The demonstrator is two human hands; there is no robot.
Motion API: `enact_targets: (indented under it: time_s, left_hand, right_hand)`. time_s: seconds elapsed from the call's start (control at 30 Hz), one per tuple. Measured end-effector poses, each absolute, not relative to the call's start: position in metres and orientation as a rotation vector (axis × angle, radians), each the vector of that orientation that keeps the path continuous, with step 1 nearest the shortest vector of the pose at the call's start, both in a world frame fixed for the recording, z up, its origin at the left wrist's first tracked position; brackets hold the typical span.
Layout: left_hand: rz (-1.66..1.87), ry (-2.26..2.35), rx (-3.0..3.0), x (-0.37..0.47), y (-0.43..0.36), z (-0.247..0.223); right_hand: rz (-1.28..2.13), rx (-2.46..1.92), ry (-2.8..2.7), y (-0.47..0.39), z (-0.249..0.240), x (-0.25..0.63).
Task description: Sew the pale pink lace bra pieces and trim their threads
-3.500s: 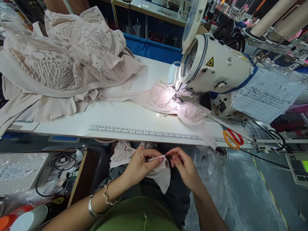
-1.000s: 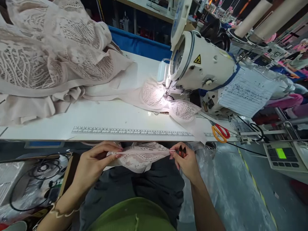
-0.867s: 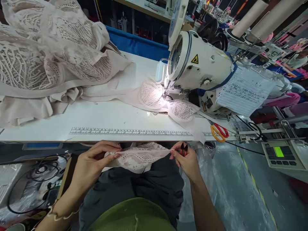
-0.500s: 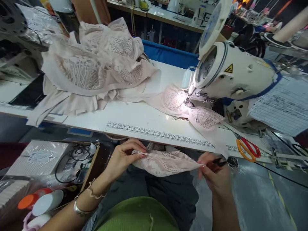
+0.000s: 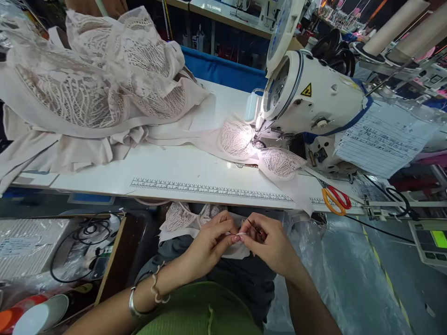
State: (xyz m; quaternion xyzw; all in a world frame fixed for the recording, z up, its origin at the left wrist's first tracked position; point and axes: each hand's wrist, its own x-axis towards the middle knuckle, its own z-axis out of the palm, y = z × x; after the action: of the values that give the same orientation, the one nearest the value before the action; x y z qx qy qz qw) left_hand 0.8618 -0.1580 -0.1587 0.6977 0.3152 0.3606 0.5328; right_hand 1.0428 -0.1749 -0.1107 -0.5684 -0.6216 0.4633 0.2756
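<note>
On my lap, below the table edge, lies a pale pink lace bra (image 5: 178,221). My left hand (image 5: 214,242) pinches its edge between thumb and fingers. Close against it, fingertips nearly touching, my right hand (image 5: 270,242) grips the same edge. A small dark tool, apparently thread snips (image 5: 256,228), is tucked in the right hand, mostly hidden by fingers. Part of the bra is covered by both hands. Another lace bra (image 5: 235,139) lies on the table under the lit needle of the sewing machine (image 5: 314,93).
A heap of lace bras (image 5: 77,102) covers the table's left side. Orange and red-handled scissors (image 5: 335,200) lie at the right, near a printed ruler (image 5: 209,190) along the front edge. A drawer with packs and cables (image 5: 91,232) stands open at lower left.
My hands have come together from being spread apart, so the bra edge stretched between them is now bunched. The view has shifted to the right.
</note>
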Motion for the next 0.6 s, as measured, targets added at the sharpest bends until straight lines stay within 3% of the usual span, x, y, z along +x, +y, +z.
enact_targets:
  time_s: [0.6]
  left_hand:
    - [0.675,0.913,1.309,0.86,-0.148,-0.153]
  right_hand:
    - [1.174,-1.381,-1.62,-0.181,-0.138,1.061]
